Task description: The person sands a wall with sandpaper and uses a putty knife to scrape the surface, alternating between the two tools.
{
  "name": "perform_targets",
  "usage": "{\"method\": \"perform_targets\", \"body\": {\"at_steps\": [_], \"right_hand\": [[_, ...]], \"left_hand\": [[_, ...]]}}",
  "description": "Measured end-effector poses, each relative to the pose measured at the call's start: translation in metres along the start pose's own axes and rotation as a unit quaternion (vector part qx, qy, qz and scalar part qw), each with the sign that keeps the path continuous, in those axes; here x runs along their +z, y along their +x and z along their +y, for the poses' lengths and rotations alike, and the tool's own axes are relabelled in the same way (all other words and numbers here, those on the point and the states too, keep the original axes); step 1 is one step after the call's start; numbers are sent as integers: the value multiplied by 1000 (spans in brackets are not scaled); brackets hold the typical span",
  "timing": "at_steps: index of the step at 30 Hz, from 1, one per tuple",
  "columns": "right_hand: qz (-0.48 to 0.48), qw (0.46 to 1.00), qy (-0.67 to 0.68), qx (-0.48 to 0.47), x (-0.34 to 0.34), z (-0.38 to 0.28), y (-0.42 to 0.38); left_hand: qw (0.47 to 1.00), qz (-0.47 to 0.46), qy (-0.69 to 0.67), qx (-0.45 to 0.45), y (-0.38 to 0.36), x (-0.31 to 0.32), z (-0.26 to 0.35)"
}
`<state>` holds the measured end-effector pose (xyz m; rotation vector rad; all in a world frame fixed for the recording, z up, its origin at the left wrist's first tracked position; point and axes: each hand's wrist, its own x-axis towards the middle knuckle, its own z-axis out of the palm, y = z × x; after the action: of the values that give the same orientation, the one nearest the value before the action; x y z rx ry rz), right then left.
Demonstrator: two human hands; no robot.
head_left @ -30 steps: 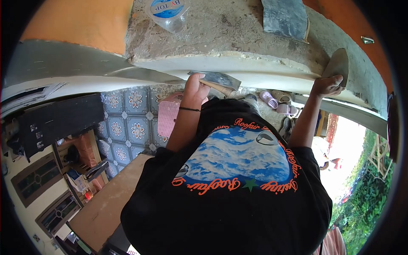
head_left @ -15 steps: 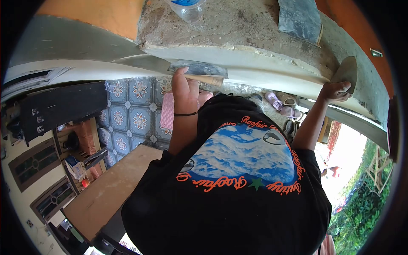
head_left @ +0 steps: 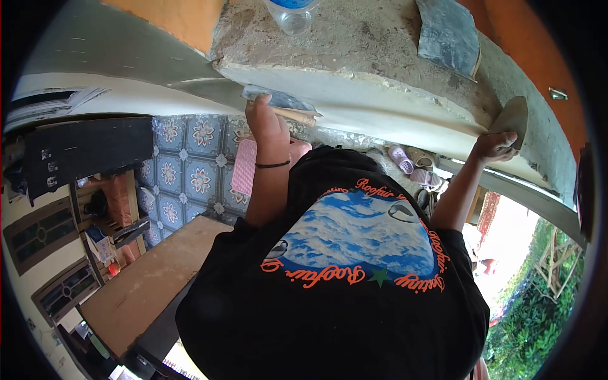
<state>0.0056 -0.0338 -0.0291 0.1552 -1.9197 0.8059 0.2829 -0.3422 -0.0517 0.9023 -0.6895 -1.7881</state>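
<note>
My left hand [head_left: 269, 123] is closed around a flat grey-smeared plate [head_left: 285, 100] with a tan, wood-like strip along its underside. The thumb rests on its upper face, close to the pale front face of the ledge. At the far right, my right hand [head_left: 497, 147] grips what looks like a trowel [head_left: 512, 118], its flat grey blade with a rounded end pointing up along the ledge. The fist hides its handle. Another grey-smeared plate [head_left: 448, 39] lies on the rough cement ledge [head_left: 354, 44].
A clear plastic container [head_left: 296, 19] with a blue part stands on the ledge. Below are a pink woven seat [head_left: 244, 166], lilac clogs [head_left: 400, 159] and patterned floor tiles [head_left: 201, 133]. A brown tabletop [head_left: 149, 285] is at lower left, greenery [head_left: 532, 316] at lower right.
The view has shifted slightly. My left hand and its plate have moved a little left, and the plate tilts more. My right hand has moved slightly down, still gripping the trowel.
</note>
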Motion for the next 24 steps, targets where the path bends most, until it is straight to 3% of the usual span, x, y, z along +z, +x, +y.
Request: {"method": "perform_targets", "body": {"at_steps": [4,8,10,12,14,17,20,24], "right_hand": [[-25,999,-4,25,0,4,-3],[-11,1000,-4,14,0,7,-2],[-11,1000,-5,1,2,11,-2],[-42,999,-25,-13,-2,9,-1],[-35,999,-21,-10,-3,6,-3],[18,1000,12,-8,-2,-7,-1],[-18,1000,-15,13,-2,1,-2],[-66,997,-41,-14,2,18,-3]], "left_hand": [[997,50,49,35,-1,0,2],[995,28,91,35,-8,-3,-18],[993,11,113,-13,-11,-1,-24],[991,27,130,1,12,-7,-30],[991,107,75,-35,42,-26,-42],[997,50,55,21,15,6,-9],[994,73,67,42,25,-10,-15],[995,39,75,48,28,-18,-21]]}}
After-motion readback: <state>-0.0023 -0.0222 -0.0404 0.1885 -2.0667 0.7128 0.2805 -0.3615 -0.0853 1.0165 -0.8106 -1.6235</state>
